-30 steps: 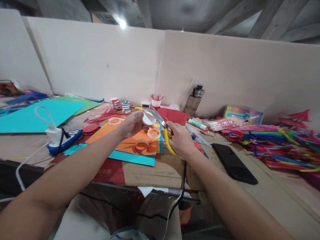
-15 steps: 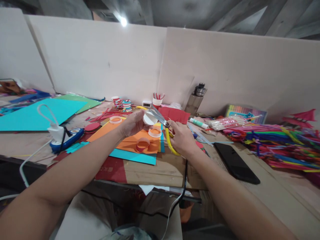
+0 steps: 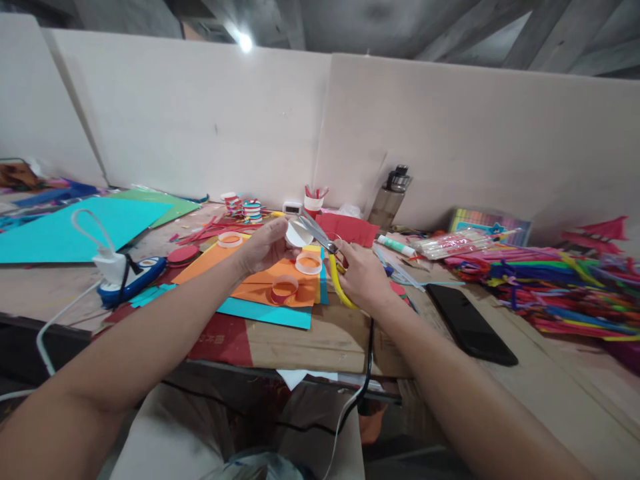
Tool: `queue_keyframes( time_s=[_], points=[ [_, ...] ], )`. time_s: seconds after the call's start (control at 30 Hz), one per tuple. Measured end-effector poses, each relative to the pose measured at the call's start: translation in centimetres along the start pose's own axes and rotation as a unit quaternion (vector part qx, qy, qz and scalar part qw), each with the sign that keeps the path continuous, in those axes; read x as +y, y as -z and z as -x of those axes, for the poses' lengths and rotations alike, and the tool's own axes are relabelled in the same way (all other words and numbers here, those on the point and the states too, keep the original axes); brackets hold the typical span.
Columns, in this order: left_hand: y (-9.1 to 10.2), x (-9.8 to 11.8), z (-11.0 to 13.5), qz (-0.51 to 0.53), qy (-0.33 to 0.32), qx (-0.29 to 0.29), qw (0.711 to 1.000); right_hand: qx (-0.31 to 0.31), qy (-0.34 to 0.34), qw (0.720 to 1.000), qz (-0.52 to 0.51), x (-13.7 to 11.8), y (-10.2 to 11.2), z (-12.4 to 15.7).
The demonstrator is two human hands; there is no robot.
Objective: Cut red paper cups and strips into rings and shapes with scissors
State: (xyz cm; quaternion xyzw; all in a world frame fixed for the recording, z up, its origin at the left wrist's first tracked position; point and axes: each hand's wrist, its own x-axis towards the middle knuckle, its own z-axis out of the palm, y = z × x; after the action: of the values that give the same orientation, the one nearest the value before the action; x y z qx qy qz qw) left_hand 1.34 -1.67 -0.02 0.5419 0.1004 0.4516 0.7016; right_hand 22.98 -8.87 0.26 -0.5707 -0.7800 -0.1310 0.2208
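Barely changed: left hand (image 3: pixel 264 248) still pinches the round white paper cup (image 3: pixel 297 235); right hand (image 3: pixel 364 277) grips yellow-handled metal scissors (image 3: pixel 323 241) against its rim.

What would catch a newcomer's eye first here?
Mid-table, the left hand holds a small round white piece while the right hand holds yellow-handled scissors against it, above orange paper. Far right lies a bright heap of pipe cleaners, with a black phone nearer.

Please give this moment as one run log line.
left hand: holds white round piece | right hand: yellow scissors, blades at piece | under: orange sheet
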Motion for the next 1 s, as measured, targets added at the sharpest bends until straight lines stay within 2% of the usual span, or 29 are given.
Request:
queue_keyframes(
  time_s=[0.2,0.7,0.87,1.0],
  points=[
    [0.21,-0.42,0.00,-0.014,0.038,0.005,0.999,0.004,0.013,1.000,-0.008,0.03,-0.14,0.09],
    [0.22,0.00,-0.30,-0.020,0.020,-0.002,1.000,-0.007,0.008,1.000,0.027,0.10,-0.26,0.00],
    [0.37,0.07,-0.07,-0.008,-0.013,-0.021,1.000,-0.009,-0.009,1.000,0.023,-0.07,-0.07,-0.04],
    [0.49,0.01,0.11,-0.009,-0.015,-0.018,1.000,-0.011,-0.016,0.999,0.026,-0.16,0.00,-0.03]
  ],
)
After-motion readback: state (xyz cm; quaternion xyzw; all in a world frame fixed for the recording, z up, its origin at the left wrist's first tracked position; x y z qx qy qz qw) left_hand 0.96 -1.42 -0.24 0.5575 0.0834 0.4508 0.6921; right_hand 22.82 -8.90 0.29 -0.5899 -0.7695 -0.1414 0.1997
